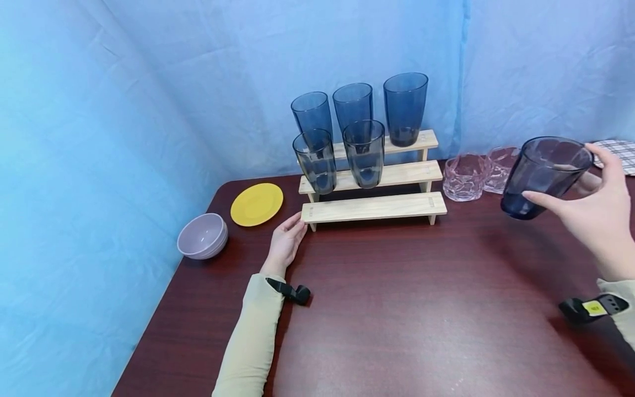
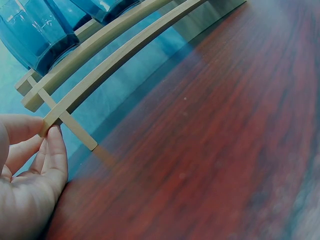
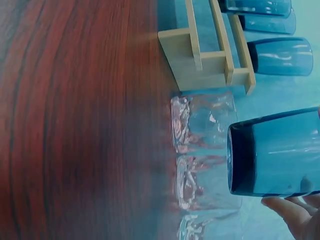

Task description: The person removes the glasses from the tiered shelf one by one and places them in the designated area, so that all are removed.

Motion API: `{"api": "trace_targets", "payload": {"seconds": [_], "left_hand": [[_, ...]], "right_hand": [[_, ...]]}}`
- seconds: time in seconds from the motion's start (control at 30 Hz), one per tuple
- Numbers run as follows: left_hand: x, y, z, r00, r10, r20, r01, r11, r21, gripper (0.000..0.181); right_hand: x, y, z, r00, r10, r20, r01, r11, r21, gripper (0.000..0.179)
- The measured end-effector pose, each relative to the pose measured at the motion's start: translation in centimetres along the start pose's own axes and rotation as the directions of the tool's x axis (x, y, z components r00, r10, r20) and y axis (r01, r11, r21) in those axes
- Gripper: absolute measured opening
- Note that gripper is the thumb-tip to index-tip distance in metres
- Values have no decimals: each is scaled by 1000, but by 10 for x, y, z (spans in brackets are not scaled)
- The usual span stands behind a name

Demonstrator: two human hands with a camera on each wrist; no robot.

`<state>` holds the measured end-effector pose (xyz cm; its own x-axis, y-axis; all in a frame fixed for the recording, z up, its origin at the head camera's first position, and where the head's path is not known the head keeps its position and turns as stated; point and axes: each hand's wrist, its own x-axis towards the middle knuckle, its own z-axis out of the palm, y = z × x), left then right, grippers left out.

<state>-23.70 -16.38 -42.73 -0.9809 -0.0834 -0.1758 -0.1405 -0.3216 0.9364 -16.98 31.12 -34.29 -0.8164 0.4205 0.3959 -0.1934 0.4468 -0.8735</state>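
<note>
My right hand grips a dark blue glass tumbler, which is tilted and held above the table at the right. In the right wrist view that tumbler hangs near the clear glasses, apart from them. My left hand pinches the left end of the lowest step of a three-step wooden rack. The left wrist view shows fingers at the step's end. Three blue tumblers stand upright on the top step, partly hidden by two more tumblers on the middle step. The lowest step is bare.
Faceted clear pinkish glasses stand right of the rack, partly behind the held tumbler. A yellow plate and a pale purple bowl are at the left. A checked cloth lies far right. Blue curtains hang behind the table.
</note>
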Motion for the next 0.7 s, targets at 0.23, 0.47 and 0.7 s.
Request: {"api": "trace_targets", "payload": {"seconds": [0.23, 0.47, 0.7], "left_hand": [[0, 0, 0, 1000, -1, 0, 1, 1000, 14, 44], [1, 0, 1, 1000, -2, -8, 2, 1000, 6, 43], [2, -1, 0, 1000, -6, -13, 6, 1000, 10, 43]], "right_hand": [[1, 9, -9, 993, 119, -10, -118, 991, 60, 92], [11, 43, -17, 962, 267, -49, -265, 963, 41, 94], [52, 153, -32, 882, 470, -14, -466, 869, -165, 92]]}}
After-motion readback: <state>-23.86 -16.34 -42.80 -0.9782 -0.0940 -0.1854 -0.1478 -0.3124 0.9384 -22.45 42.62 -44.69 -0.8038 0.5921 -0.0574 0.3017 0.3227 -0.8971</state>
